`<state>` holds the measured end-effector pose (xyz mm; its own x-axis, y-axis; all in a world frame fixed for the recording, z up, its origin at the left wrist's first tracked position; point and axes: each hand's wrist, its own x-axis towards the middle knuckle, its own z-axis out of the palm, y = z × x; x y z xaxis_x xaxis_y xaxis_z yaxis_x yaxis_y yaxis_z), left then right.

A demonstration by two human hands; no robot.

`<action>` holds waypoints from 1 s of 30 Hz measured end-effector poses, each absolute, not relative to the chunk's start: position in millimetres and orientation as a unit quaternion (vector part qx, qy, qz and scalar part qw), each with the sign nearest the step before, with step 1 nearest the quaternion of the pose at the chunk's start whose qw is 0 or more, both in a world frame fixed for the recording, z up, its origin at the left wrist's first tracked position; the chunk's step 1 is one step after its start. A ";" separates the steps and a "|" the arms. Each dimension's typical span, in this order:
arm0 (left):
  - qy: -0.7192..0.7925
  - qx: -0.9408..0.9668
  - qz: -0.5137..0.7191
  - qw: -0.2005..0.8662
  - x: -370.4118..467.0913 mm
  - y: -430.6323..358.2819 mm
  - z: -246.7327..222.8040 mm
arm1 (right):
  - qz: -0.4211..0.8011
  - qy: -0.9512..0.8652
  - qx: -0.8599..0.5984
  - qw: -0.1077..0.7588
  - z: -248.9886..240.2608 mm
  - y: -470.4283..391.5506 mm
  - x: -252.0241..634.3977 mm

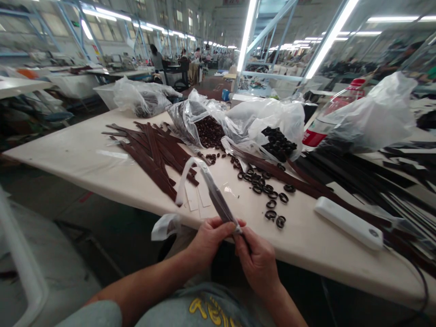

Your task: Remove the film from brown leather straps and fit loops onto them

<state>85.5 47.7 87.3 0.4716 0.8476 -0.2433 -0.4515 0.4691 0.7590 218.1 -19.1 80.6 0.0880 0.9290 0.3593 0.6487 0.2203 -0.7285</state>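
One dark strip (220, 200) is held just in front of the person's body at the table's near edge, slanting up and away, with a pale band (195, 161) lying along it and arching over toward the left. The left hand (211, 238) pinches the strip between thumb and fingers near its lower end; the right hand (256, 256) grips right beside it, thumb on top, closed on that same end. Exactly how the layers meet is hidden by the fingers. To work this well, I would keep both pinches close together, edges lined up, and let the pale arch hang free so that it does not twist or tug. Level thumb pressure should help stop the layers from sliding apart. Beyond the hands, paper slips (192, 199) lie on the table (85, 152), with brown strips (155, 152) fanned out to the left and loose dark rings (259, 182) scattered to the right. Farther back sit plastic bags of small brown pieces (209, 131) and black pieces (279, 143); a white device (348, 222) rests at far right, well apart from the right hand.
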 end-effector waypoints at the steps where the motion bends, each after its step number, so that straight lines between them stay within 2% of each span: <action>1: 0.313 0.334 0.395 0.797 85.3 45.0 87.5 | 0.163 -0.655 -0.599 0.432 80.7 -18.8 218.6; 3: 0.305 0.347 0.410 0.786 82.5 49.1 90.7 | 0.165 -0.659 -0.592 0.433 80.2 -19.6 219.6; 6: 0.288 0.300 0.516 0.749 76.5 68.8 96.9 | 0.165 -0.671 -0.591 0.417 77.6 -21.4 219.6; 8: 0.295 0.283 0.544 0.732 75.7 75.3 96.5 | 0.163 -0.672 -0.595 0.409 76.0 -20.8 218.5; 13: 0.312 0.324 0.393 0.802 83.3 54.1 84.6 | 0.162 -0.656 -0.598 0.431 75.6 -15.8 217.0; 15: 0.302 0.312 0.415 0.799 82.4 54.5 85.7 | 0.164 -0.666 -0.590 0.426 73.7 -17.5 218.4; 19: 0.291 0.239 0.539 0.754 74.3 77.6 94.5 | 0.170 -0.688 -0.578 0.404 65.8 -25.2 220.2; 21: 0.305 0.230 0.532 0.756 74.1 78.9 93.5 | 0.168 -0.686 -0.581 0.406 63.0 -26.4 219.0; 26: 0.321 0.296 0.392 0.810 82.9 48.6 81.2 | 0.147 -0.670 -0.583 0.435 63.6 -22.7 217.1; 30: 0.298 0.261 0.513 0.761 78.2 63.9 90.0 | 0.149 -0.680 -0.582 0.420 63.2 -26.3 222.0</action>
<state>78.2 63.9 90.0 0.2952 0.9371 -0.1862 -0.6251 0.3368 0.7041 222.0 -26.3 63.2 0.0305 0.9170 0.3978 0.6675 0.2775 -0.6909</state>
